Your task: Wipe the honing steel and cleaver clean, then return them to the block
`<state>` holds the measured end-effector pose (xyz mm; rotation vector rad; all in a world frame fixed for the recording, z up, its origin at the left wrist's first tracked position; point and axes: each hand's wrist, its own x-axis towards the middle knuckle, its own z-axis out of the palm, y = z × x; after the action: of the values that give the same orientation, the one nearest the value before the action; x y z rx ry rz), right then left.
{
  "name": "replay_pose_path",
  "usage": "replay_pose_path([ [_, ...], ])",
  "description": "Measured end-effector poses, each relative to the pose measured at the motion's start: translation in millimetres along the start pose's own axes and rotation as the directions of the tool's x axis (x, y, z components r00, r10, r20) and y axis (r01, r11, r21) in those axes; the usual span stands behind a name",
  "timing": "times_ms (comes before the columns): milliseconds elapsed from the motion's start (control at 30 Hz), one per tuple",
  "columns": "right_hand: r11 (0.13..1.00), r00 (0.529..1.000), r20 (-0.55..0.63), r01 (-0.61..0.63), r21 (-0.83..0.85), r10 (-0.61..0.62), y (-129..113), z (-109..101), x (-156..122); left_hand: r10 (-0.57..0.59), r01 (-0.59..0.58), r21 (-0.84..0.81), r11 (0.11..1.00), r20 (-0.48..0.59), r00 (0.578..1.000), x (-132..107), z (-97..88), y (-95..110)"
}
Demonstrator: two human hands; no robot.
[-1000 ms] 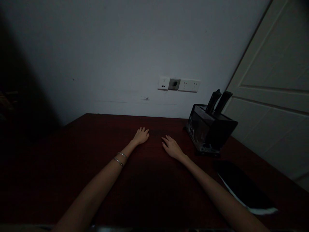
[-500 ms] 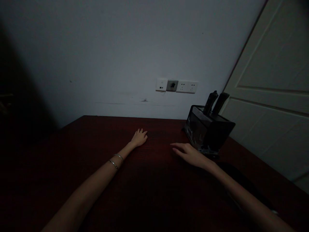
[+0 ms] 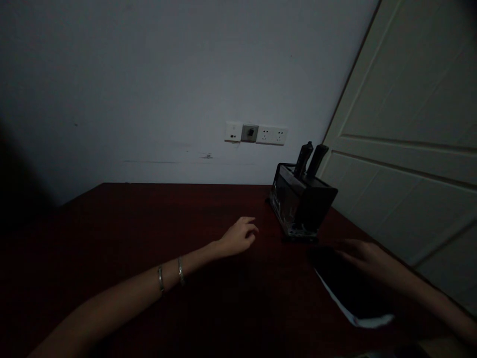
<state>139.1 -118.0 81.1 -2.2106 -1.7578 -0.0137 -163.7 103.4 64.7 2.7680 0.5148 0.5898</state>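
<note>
Bare L forearm w/ 2 silvery bangles.

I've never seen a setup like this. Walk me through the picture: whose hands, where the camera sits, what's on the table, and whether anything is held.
There is no machine here, only a person's two bare hands. The camera is worn on their head, looking forward and down, so the arms enter from the bottom corners. The left hand, on the arm with two bracelets, is loosely curled near the middle of the table with nothing visible in it. The right hand is at a dark flat item with a pale edge; it is too dim to tell whether it grips it. Behind that stands a black holder with two dark upright pieces sticking out. Sockets sit on the wall beyond.
</note>
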Motion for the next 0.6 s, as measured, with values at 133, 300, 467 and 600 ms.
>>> replay_pose_path([
  [133,0.998,0.998,0.060,0.017,-0.053,-0.014,17,24,12,0.341,-0.324,-0.198,0.925,0.059,0.938,-13,-4.4,43],
  [300,0.997,0.985,0.154,0.077,0.025,-0.080,22,36,22,0.474,-0.426,-0.291,0.856,0.116,0.873,-42,-12.9,66],
  [467,0.986,0.983,0.148,0.083,0.146,-0.104,9,25,22,0.500,-0.416,-0.359,0.836,0.184,0.846,-64,-22.6,69],
  [600,0.969,0.946,0.321,-0.030,0.247,-0.052,-36,0,17,0.403,-0.300,-0.445,0.844,0.157,0.902,-69,-34.9,71],
])
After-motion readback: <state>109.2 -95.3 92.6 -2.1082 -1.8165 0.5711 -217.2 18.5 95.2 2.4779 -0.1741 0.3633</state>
